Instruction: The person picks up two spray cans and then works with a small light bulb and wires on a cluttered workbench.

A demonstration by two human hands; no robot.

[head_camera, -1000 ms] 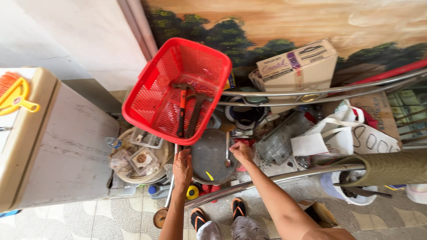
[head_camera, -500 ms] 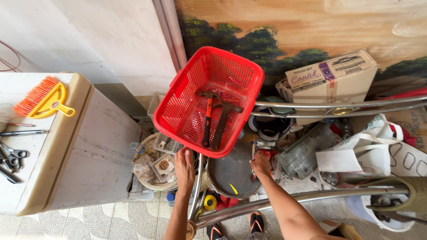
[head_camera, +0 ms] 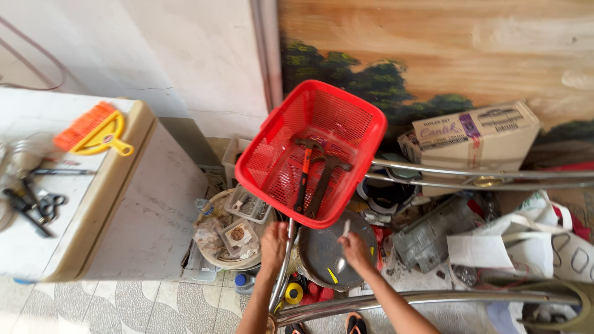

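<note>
Lifted now off the round dark pan [head_camera: 322, 250]: spoon [head_camera: 343, 247], pinched in right hand [head_camera: 356, 249]. Left hand [head_camera: 274, 242] wrapped around metal pipe [head_camera: 283, 263] under red basket [head_camera: 312, 151].

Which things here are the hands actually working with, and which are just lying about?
In hand:
- right hand lifting a metal spoon
- round dark metal pan beneath it
- left hand beside a shiny metal pipe

Lying about:
- red plastic basket holding two hammers
- cardboard box
- orange-bristled yellow brush
</note>
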